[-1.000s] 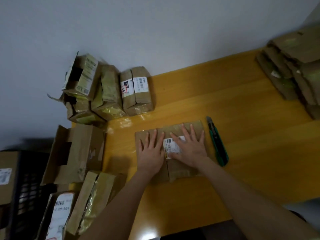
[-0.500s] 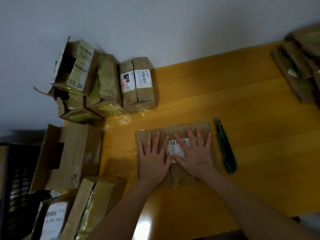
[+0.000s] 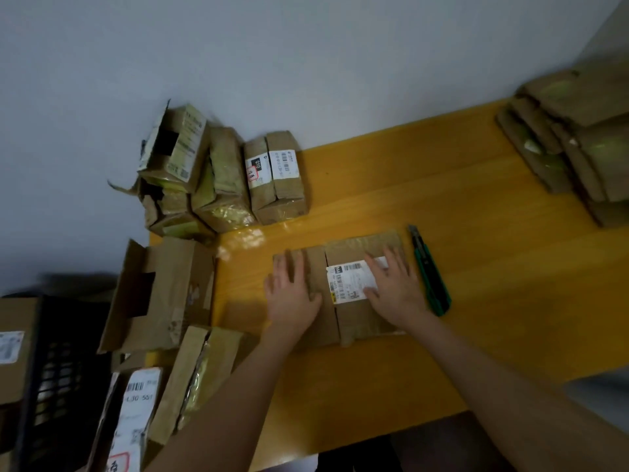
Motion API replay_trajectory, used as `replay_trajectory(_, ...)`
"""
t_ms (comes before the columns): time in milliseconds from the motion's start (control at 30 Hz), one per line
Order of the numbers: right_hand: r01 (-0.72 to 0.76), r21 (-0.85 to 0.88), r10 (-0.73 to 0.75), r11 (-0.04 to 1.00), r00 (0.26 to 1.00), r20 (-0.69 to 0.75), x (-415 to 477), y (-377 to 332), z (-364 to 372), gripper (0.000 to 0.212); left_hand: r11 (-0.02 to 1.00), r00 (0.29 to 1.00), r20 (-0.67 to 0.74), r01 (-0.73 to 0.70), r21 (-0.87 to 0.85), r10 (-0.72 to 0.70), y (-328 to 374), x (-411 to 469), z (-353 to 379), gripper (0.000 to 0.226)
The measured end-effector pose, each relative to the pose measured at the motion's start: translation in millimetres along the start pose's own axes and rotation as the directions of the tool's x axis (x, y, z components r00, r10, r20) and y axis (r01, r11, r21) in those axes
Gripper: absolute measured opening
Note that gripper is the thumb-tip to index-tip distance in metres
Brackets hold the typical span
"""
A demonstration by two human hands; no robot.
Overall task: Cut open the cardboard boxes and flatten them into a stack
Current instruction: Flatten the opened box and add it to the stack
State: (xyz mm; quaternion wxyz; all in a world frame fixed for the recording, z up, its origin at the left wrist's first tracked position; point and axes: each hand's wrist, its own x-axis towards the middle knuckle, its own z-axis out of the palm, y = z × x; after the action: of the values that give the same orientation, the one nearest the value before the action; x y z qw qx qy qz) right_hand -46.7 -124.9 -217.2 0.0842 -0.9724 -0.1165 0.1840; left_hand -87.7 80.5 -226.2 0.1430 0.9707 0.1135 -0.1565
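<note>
A flattened brown cardboard box [image 3: 354, 247] with a white shipping label lies on the yellow table [image 3: 476, 267] in front of me. My left hand [image 3: 291, 294] presses flat on its left part, fingers straight. My right hand [image 3: 394, 287] presses flat on the right part, partly over the label. A green utility knife [image 3: 430, 270] lies on the table just right of the box, untouched. A stack of flattened boxes [image 3: 571, 144] sits at the table's far right.
Several taped, unopened boxes [image 3: 275, 175] are piled at the table's back left against the wall. An opened box [image 3: 163, 291] and more parcels [image 3: 197, 379] stand at the left edge. A black crate [image 3: 58, 379] is at the lower left.
Both hands have slid apart on the flattened box: the left hand went left, the right hand right, uncovering most of the label. The camera view shifted slightly.
</note>
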Motion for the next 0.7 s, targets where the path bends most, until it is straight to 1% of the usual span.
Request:
replay_trajectory(33, -0.076, 0.058, 0.078, 0.995, 0.996, -0.041, -12, 1, -3, 0.073, 0.993, 0.995, -0.034, 0.094, -0.073, -0.096, -1, -7, -3, 0.097)
replay_trajectory(67, -0.136, 0.123, 0.144, 0.983, 0.988, -0.058, -23, 1, -6, 0.074, 0.972, 0.983, -0.024, 0.173, -0.158, -0.179, -1, -15, -5, 0.097)
replay_trajectory(133, -0.196, 0.227, 0.206, 0.954, 0.978, -0.020, -40, 0, -8, 0.079, 0.888, 0.946, 0.071, 0.321, -0.330, -0.315, 0, -31, -8, 0.095)
replay_trajectory(200, -0.258, 0.311, 0.261, 0.915, 0.965, 0.033, -48, -3, -11, 0.085, 0.799, 0.912, 0.142, 0.406, -0.443, -0.385, 2, -39, -9, 0.087)
replay_trajectory(233, -0.309, 0.367, 0.310, 0.877, 0.949, 0.056, -50, -5, -13, 0.088, 0.781, 0.909, 0.156, 0.412, -0.469, -0.386, 3, -41, -10, 0.085)
replay_trajectory(300, -0.397, 0.510, 0.412, 0.763, 0.907, 0.091, -51, -9, -16, 0.093, 0.778, 0.916, 0.163, 0.397, -0.487, -0.365, 4, -42, -11, 0.081)
replay_trajectory(367, -0.410, 0.677, 0.467, 0.612, 0.878, 0.109, -53, -15, -19, 0.095, 0.776, 0.913, 0.180, 0.406, -0.482, -0.366, 4, -43, -14, 0.078)
replay_trajectory(400, -0.400, 0.734, 0.481, 0.549, 0.869, 0.113, -55, -17, -22, 0.092, 0.784, 0.911, 0.191, 0.412, -0.465, -0.365, 3, -43, -15, 0.075)
replay_trajectory(433, -0.393, 0.765, 0.489, 0.510, 0.864, 0.119, -56, -18, -26, 0.086, 0.794, 0.910, 0.202, 0.414, -0.444, -0.362, 1, -44, -16, 0.073)
replay_trajectory(500, -0.388, 0.796, 0.487, 0.465, 0.863, 0.136, -60, -17, -40, 0.069, 0.795, 0.909, 0.221, 0.416, -0.441, -0.354, 1, -45, -20, 0.069)
replay_trajectory(567, -0.339, 0.836, 0.472, 0.431, 0.875, 0.112, -64, -9, -61, 0.058, 0.778, 0.912, 0.221, 0.410, -0.476, -0.346, 9, -40, -28, 0.067)
replay_trajectory(633, -0.247, 0.874, 0.458, 0.418, 0.888, 0.032, -69, 4, -85, 0.051, 0.762, 0.927, 0.191, 0.374, -0.530, -0.322, 28, -32, -42, 0.065)
replay_trajectory(700, -0.178, 0.892, 0.477, 0.416, 0.877, -0.048, -74, 21, -111, 0.049, 0.735, 0.951, 0.148, 0.304, -0.607, -0.272, 55, -24, -57, 0.063)
